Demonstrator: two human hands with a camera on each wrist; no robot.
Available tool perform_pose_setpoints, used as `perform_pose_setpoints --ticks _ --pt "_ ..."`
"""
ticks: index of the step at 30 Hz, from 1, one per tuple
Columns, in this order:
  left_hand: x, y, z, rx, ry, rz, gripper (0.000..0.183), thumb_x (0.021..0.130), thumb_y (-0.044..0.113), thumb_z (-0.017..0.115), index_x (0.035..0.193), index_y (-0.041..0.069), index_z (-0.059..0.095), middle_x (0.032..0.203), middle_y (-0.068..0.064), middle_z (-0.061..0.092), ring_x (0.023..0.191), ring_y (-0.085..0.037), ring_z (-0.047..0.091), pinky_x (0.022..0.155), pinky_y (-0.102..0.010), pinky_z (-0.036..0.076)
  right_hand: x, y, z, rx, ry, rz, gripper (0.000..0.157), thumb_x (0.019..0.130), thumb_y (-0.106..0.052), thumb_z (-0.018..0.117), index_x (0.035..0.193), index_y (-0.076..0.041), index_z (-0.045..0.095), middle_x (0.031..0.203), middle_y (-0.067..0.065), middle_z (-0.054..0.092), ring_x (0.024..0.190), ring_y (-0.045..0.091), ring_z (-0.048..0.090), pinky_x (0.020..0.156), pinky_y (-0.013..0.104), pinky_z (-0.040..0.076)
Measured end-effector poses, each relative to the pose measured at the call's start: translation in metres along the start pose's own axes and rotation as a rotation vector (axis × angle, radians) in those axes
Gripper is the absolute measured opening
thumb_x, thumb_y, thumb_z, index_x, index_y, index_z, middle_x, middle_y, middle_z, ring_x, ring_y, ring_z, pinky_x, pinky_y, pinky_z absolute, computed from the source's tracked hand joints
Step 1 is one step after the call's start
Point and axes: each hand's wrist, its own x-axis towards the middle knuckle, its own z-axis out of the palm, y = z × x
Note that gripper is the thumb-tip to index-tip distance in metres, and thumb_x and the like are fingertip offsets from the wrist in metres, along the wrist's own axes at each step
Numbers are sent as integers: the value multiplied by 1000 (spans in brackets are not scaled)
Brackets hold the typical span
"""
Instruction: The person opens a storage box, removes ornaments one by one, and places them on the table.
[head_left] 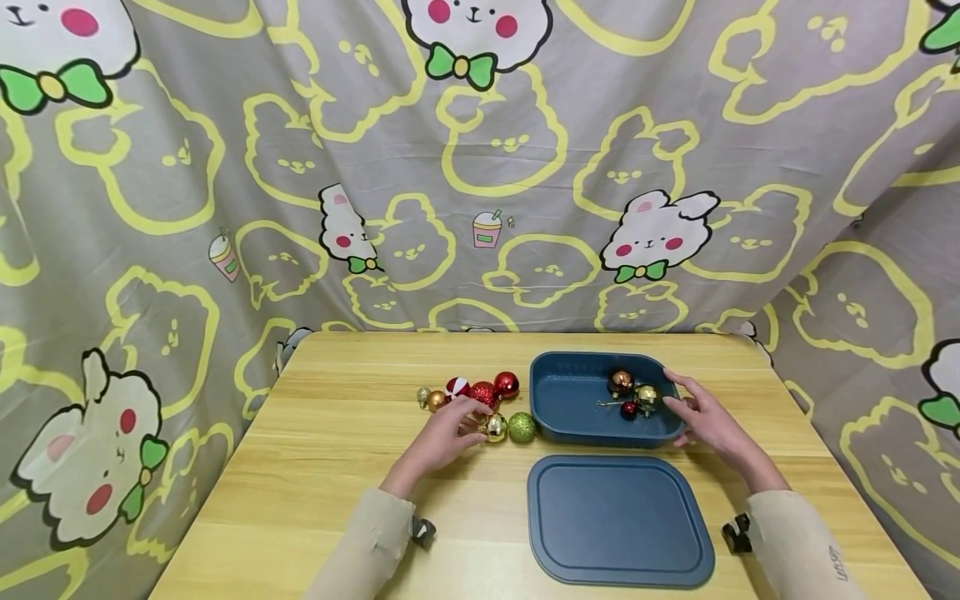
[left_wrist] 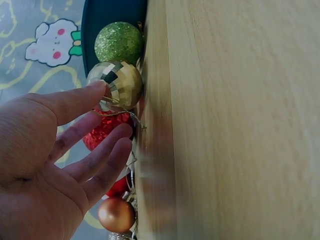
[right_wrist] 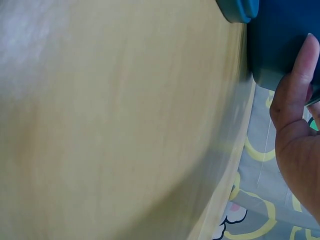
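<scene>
My left hand (head_left: 448, 433) is at the loose ornaments, its thumb and fingers apart. In the left wrist view the thumb tip overlaps a mirrored gold disco-ball ornament (left_wrist: 122, 85) with a thin string. A glittery green ball (head_left: 522, 427) lies beside it, close to the box. Behind the fingers is a red textured ball (left_wrist: 106, 131). My right hand (head_left: 708, 421) holds the right end of a dark blue open box (head_left: 562, 422), thumb against its outer wall. Inside the box lie a copper ball (head_left: 620, 382), a gold disco ball (head_left: 647, 397) and a small red ball (head_left: 628, 410).
A matching blue lid (head_left: 621, 521) lies flat in front of the box. Left of the box are a shiny red ball (head_left: 506, 384), a red-and-white ball (head_left: 457, 387), an orange-gold ball (head_left: 437, 401) and a small pale ornament (head_left: 423, 397). A patterned curtain (head_left: 525, 167) hangs behind the wooden table (head_left: 315, 467).
</scene>
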Motion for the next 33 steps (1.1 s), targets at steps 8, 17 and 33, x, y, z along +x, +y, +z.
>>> perform_pose_setpoints --ticks 8,17,33 --pt "-1 3 -2 11 6 6 35 95 11 76 129 11 66 124 -7 65 108 -26 69 92 -42 60 -1 -1 0 8 1 -3 68 112 -26 47 168 -13 10 139 48 42 57 29 59 64 44 64" --pt "-3 13 -12 387 36 -11 40 94 27 77 133 25 65 134 0 66 105 -24 71 89 -49 59 0 0 0 3 4 0 68 112 -25 47 168 -13 10 114 35 55 61 28 64 63 43 64" --pt "-3 20 -33 287 98 -57 45 92 23 80 134 19 66 136 -8 66 111 -30 72 96 -60 55 -1 -2 1 -7 8 5 67 112 -26 47 168 -12 12 99 26 53 58 27 59 64 43 64"
